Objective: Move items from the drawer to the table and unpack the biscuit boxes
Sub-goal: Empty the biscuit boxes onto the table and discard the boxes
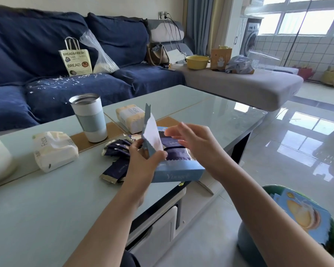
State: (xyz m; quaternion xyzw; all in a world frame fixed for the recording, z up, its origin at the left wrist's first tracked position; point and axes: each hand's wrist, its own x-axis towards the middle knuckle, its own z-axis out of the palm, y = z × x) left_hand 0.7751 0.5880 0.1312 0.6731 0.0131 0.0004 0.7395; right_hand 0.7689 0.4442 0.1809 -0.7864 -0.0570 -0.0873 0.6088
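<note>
The light-blue cardboard biscuit box [178,173], at the table's near edge, is gripped by the left hand [143,160]; the right hand [193,140] hovers relaxed, seemingly empty. Dark purple packets [176,154] inside must be lifted out next.

Opened biscuit box [178,173] (left-hand [145,160] grip)
</note>
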